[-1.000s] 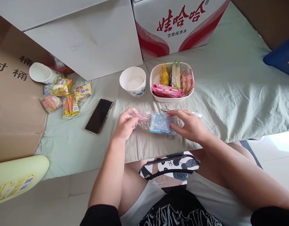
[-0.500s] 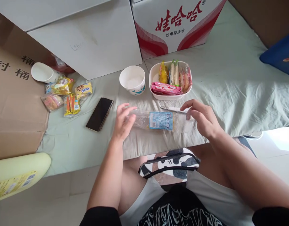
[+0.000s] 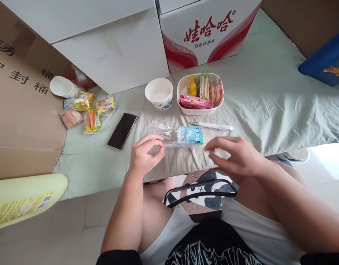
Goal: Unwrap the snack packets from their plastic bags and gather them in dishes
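The crumpled clear plastic wrapper with a blue label [image 3: 189,135] lies flat on the pale green bedsheet [image 3: 268,99], just in front of the white oval bowl of snacks [image 3: 200,96]. Left hand [image 3: 144,156] and right hand [image 3: 235,156] hover released, fingers loosely curled, near the wrapper's ends.

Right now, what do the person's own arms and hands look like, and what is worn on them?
Both arms are bare from the upper arm down. The left hand and right hand wear no gloves, rings or watch. Black short sleeves edge the bottom of the picture.
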A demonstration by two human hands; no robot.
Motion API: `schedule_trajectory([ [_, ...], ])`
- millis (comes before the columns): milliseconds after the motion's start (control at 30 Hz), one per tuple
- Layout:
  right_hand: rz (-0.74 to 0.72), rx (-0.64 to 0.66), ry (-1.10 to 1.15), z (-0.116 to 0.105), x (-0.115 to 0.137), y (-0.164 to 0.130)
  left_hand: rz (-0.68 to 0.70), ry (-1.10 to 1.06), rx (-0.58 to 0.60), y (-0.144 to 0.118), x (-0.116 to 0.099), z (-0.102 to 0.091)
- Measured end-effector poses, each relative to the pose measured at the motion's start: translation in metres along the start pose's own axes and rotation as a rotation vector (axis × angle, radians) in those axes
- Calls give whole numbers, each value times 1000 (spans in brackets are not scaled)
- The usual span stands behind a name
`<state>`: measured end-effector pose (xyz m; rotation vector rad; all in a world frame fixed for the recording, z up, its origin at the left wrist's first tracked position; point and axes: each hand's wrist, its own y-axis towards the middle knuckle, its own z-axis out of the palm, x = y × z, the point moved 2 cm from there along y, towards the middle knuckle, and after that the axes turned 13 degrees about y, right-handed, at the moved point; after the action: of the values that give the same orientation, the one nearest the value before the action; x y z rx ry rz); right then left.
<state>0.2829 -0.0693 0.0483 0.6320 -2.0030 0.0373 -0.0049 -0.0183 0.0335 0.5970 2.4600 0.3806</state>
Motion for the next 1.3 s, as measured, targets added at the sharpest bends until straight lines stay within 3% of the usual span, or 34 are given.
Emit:
schedule_trajectory([
  [67, 79, 247, 109, 4, -2, -4, -111, -101, 197, -4, -2, -2],
  [133, 170, 398, 108, 9, -8, -8, -206, -249, 470, -7, -3, -1],
  [200, 253, 403, -2, 12, -17, -10, -246, -382, 728, -11, -4, 3],
  [267, 333, 316, -173, 13, -27, -12, -266, -450, 828, -12, -1, 6],
  [333, 413, 232, -341, 12, -34, -12, -302, -486, 697, -11, 5, 8],
  [433, 498, 141, -478, 10, -38, -9, -287, -413, 175, -4, 17, 7],
  [467, 496, 103, -476, 9, -38, -8, -252, -341, 41, -2, 19, 7],
  [500, 479, 59, -450, 9, -37, -6, -213, -262, -20, 0, 21, 8],
  [533, 449, 9, -405, 9, -35, -4, -178, -193, 4, 2, 21, 12],
  [633, 312, -152, -201, 12, -30, 3, -148, -107, 290, 8, 21, 28],
  [700, 198, -247, -102, 16, -27, 8, -177, -128, 376, 11, 19, 35],
  [767, 93, -264, -95, 22, -27, 13, -264, -213, 374, 13, 18, 40],
  [833, 25, -189, -154, 32, -28, 17, -418, -373, 385, 14, 15, 43],
  [933, 9, -62, -238, 47, -34, 22, -686, -662, 437, 14, 8, 46],
  [1000, 29, -45, -272, 55, -38, 22, -798, -827, 453, 14, 2, 46],
  [1167, 86, -94, -197, 56, -42, 24, -829, -1115, 539, 19, -9, 43],
  [1300, 155, -101, -97, 45, -44, 28, -890, -1095, 446, 24, -1, 43],
])
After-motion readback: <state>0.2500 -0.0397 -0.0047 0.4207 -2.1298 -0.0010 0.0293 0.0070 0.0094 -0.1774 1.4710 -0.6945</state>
